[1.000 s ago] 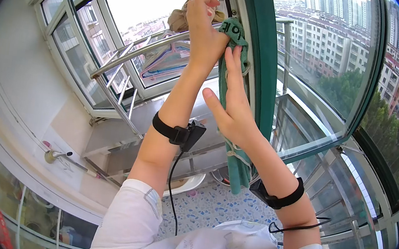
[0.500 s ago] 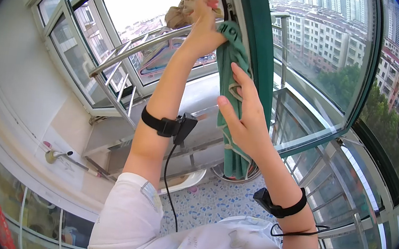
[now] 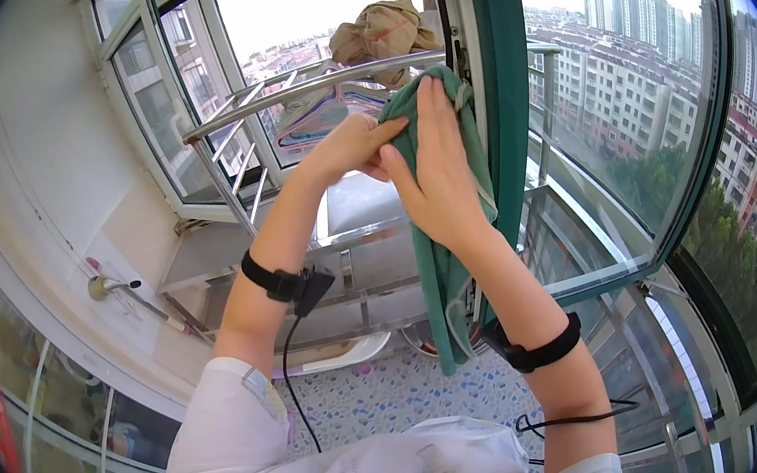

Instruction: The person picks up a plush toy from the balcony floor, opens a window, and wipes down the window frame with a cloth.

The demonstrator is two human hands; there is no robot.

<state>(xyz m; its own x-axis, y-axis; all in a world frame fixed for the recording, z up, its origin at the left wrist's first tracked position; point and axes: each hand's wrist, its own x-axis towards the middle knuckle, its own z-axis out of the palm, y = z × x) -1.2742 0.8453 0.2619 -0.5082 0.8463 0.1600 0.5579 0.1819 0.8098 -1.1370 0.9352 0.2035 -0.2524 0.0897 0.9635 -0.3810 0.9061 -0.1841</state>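
Note:
A green cloth (image 3: 438,277) with pale edging hangs in long folds beside the green window frame (image 3: 500,91). My right hand (image 3: 446,183) lies against its upper part, fingers stretched out and pointing up. To the left, my left hand (image 3: 352,146) pinches the cloth's edge between thumb and fingers, close to my right thumb. The cloth's lower end dangles above the speckled floor. Behind my hands, a crumpled brown cloth (image 3: 387,31) rests on a metal rail (image 3: 312,85). Several hangers (image 3: 322,121) are below that rail.
An open glass window panel (image 3: 605,123) stands to the right, with metal bars (image 3: 653,384) below it. A silvery counter or shelf (image 3: 345,275) runs ahead of me. On the floor (image 3: 347,412) are a white basin (image 3: 335,356) and a round metal-rimmed container (image 3: 422,341), partly hidden.
My left hand has come down and left from the top of the green cloth, away from the brown cloth. My right hand has moved up and now lies flat on the green cloth, which looks wider.

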